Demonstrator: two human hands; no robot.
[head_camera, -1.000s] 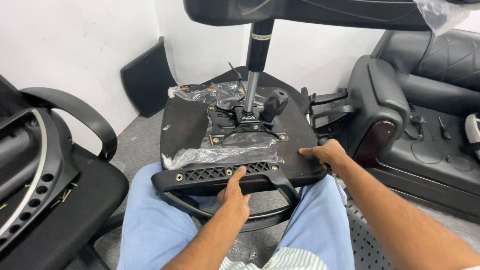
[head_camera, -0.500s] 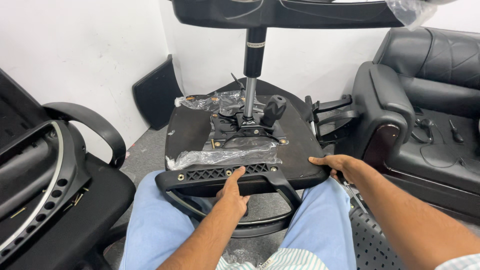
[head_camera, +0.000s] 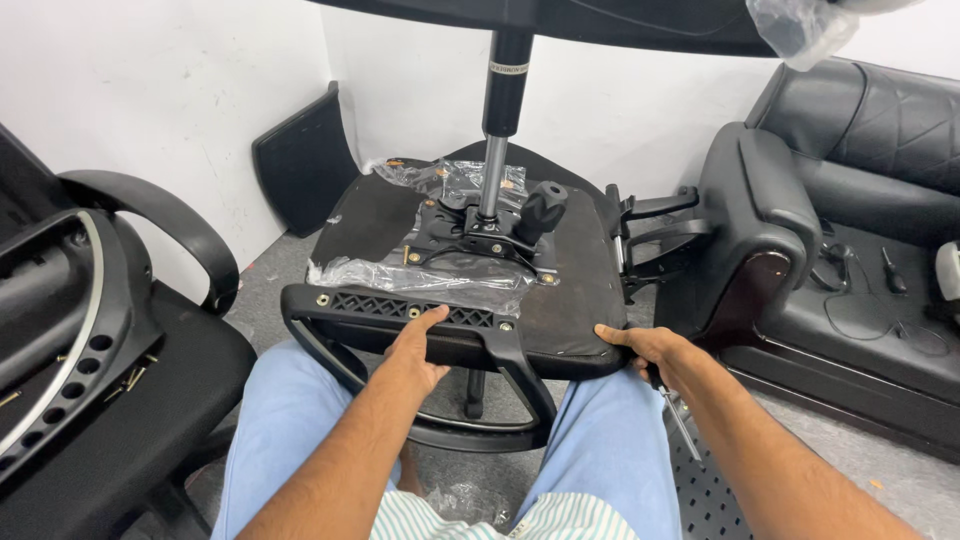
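Upturned chair seat (head_camera: 570, 290) rests on your lap, underside up; taken as the landmark.

Your left hand (head_camera: 418, 345) lies on the black armrest bracket (head_camera: 400, 325) along the seat's near edge, fingers laid flat over its top bar, thumb out toward the perforated strip. Not a closed grasp; palm pressing down.

Your right hand (head_camera: 645, 350) holds the seat's near right corner, fingers curled around the rim. A thin metal tool (head_camera: 680, 425) hangs below that hand; you cannot tell whether the hand grips it.

Tilt mechanism (head_camera: 470, 235) sits bolted at the seat's centre, gas cylinder (head_camera: 500, 110) rising from it. Crumpled clear plastic wrap (head_camera: 420, 272) lies between mechanism and bracket.

Left of the seat: another office chair (head_camera: 90, 350). Right of it: black leather armchair (head_camera: 840, 230).
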